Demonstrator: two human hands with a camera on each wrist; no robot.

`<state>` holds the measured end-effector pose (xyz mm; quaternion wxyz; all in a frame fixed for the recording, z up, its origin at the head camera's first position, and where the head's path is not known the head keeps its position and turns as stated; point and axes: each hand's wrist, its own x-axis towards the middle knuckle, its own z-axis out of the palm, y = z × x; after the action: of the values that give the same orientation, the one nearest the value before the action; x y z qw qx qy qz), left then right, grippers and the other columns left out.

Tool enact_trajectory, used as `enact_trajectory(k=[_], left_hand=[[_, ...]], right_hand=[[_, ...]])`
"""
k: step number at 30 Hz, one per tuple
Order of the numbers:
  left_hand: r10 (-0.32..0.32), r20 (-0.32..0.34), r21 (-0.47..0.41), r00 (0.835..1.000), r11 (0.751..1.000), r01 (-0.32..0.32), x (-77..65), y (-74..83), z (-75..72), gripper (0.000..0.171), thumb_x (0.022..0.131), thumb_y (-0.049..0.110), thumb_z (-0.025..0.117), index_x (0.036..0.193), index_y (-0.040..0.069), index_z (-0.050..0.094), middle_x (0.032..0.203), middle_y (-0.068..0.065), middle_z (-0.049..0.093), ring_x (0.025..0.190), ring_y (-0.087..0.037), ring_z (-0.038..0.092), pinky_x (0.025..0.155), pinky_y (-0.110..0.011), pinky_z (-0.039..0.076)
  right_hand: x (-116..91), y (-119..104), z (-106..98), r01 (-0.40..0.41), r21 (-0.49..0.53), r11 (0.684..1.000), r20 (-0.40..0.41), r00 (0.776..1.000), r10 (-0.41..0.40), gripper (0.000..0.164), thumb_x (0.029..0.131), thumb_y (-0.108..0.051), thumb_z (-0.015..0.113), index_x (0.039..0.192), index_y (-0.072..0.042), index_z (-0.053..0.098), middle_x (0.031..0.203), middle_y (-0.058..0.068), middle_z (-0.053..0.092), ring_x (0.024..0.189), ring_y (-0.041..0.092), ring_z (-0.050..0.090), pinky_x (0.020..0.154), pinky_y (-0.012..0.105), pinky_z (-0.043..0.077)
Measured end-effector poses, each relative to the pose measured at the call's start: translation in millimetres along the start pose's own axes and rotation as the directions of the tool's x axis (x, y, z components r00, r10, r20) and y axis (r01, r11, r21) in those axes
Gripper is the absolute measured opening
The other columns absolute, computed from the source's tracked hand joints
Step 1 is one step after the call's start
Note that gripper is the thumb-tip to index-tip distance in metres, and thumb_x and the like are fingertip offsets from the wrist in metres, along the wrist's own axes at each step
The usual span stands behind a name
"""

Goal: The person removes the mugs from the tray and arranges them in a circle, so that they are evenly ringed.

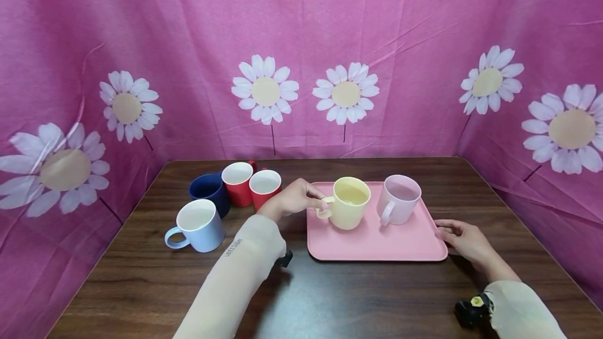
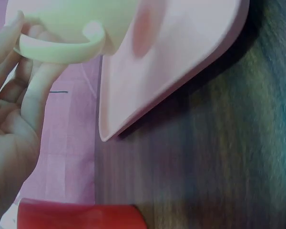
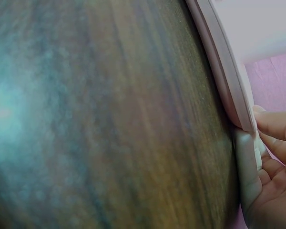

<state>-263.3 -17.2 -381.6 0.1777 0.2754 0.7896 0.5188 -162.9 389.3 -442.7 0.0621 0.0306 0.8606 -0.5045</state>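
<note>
My left hand (image 1: 297, 198) pinches the handle of a pale yellow mug (image 1: 347, 211), which stands upright at the left part of a pink tray (image 1: 377, 247). Whether its base touches the tray is hard to tell. In the left wrist view, fingers and thumb close on the curved handle (image 2: 62, 51). A pale lilac mug (image 1: 400, 213) sits on the tray to the right, its handle toward the front. At the tray's right edge, my right hand (image 1: 464, 242) grips the rim; the right wrist view shows its fingers at the tray's edge (image 3: 229, 90).
Left of the tray on the dark wooden table (image 1: 301, 297) stand a light blue mug (image 1: 204, 234), a dark blue mug (image 1: 214, 192) and two red mugs, one farther back (image 1: 239, 192), one nearer the tray (image 1: 264, 199). A pink cloth with daisies (image 1: 301, 25) hangs around the table.
</note>
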Motion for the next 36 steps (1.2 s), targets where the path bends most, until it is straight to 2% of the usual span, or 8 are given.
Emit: enact_trajectory(k=[3, 8, 15, 23, 27, 30, 34, 36], left_hand=[[0.023, 0.039, -0.019, 0.999, 1.000, -0.023, -4.4, 0.2, -4.4, 0.018, 0.082, -0.002, 0.072, 0.098, -0.007, 0.072, 0.082, -0.008, 0.069, 0.076, -0.013, 0.057, 0.077, -0.043, 0.053], [0.024, 0.080, -0.049, 0.997, 0.999, -0.020, -14.5, 0.4, -9.0, 0.017, 0.082, -0.004, 0.071, 0.098, -0.009, 0.071, 0.083, -0.008, 0.068, 0.075, -0.011, 0.059, 0.075, -0.043, 0.054], [0.053, 0.132, -0.128, 0.990, 0.991, -0.036, -35.1, -1.8, -17.2, 0.016, 0.082, -0.007, 0.068, 0.097, -0.012, 0.069, 0.082, -0.019, 0.069, 0.070, -0.012, 0.063, 0.074, -0.037, 0.055], [0.096, 0.169, 0.006, 0.981, 0.995, -0.099, -63.8, -4.1, -35.3, 0.017, 0.085, 0.003, 0.070, 0.100, -0.004, 0.072, 0.082, -0.008, 0.070, 0.070, -0.014, 0.060, 0.069, -0.044, 0.053], [0.091, 0.162, 0.008, 0.983, 0.996, -0.093, -79.8, -5.8, -42.3, 0.016, 0.085, 0.004, 0.070, 0.099, -0.004, 0.072, 0.081, -0.009, 0.069, 0.072, -0.015, 0.058, 0.069, -0.045, 0.053], [0.094, 0.145, 0.009, 0.985, 0.995, -0.096, -91.5, -6.0, -45.9, 0.015, 0.085, 0.003, 0.070, 0.098, -0.005, 0.072, 0.081, -0.010, 0.069, 0.072, -0.014, 0.057, 0.066, -0.038, 0.052], [0.131, 0.120, 0.038, 0.984, 0.990, -0.136, -106.6, -6.1, -50.5, 0.014, 0.084, 0.002, 0.071, 0.095, -0.005, 0.072, 0.079, -0.006, 0.068, 0.069, -0.012, 0.055, 0.060, -0.026, 0.048], [0.136, 0.107, 0.054, 0.985, 0.988, -0.142, -114.4, -7.1, -52.7, 0.013, 0.083, 0.004, 0.072, 0.094, -0.003, 0.073, 0.079, -0.003, 0.068, 0.069, -0.012, 0.054, 0.058, -0.024, 0.046]], right_hand=[[0, -1, 0, -0.002, 0.000, 1.000, -0.003, 1.000, 0.002, 0.049, 0.097, -0.013, 0.055, 0.130, 0.020, 0.039, 0.113, 0.029, 0.059, 0.083, 0.006, 0.062, 0.071, 0.036, 0.056], [0, -1, 0, -0.004, -0.015, 1.000, 0.000, 1.000, 0.004, 0.049, 0.097, -0.014, 0.055, 0.130, 0.019, 0.040, 0.113, 0.030, 0.059, 0.083, 0.007, 0.063, 0.071, 0.036, 0.055], [0, -1, 0, 0.003, 0.005, 1.000, -0.004, 1.000, -0.003, 0.048, 0.097, -0.013, 0.055, 0.129, 0.020, 0.039, 0.113, 0.029, 0.059, 0.082, 0.005, 0.062, 0.071, 0.035, 0.056], [0, 1, 2, 0.001, 0.005, 1.000, -0.006, 1.000, -0.001, 0.049, 0.097, -0.013, 0.056, 0.130, 0.019, 0.040, 0.112, 0.028, 0.059, 0.082, 0.004, 0.062, 0.070, 0.035, 0.056], [1, 1, 2, 0.006, 0.008, 1.000, -0.008, 1.000, -0.006, 0.050, 0.096, -0.013, 0.057, 0.129, 0.020, 0.040, 0.112, 0.028, 0.060, 0.082, 0.004, 0.062, 0.070, 0.035, 0.056], [1, 1, 1, 0.002, 0.002, 1.000, -0.010, 1.000, -0.002, 0.050, 0.096, -0.014, 0.057, 0.129, 0.020, 0.040, 0.112, 0.027, 0.060, 0.082, 0.003, 0.062, 0.070, 0.034, 0.056], [1, 2, 1, -0.003, -0.007, 1.000, -0.011, 1.000, 0.003, 0.051, 0.096, -0.015, 0.057, 0.130, 0.019, 0.040, 0.112, 0.028, 0.060, 0.082, 0.004, 0.062, 0.070, 0.035, 0.055], [1, 2, 1, 0.001, -0.005, 1.000, -0.012, 1.000, -0.001, 0.051, 0.096, -0.015, 0.057, 0.130, 0.019, 0.040, 0.112, 0.029, 0.059, 0.082, 0.004, 0.062, 0.070, 0.035, 0.056]])
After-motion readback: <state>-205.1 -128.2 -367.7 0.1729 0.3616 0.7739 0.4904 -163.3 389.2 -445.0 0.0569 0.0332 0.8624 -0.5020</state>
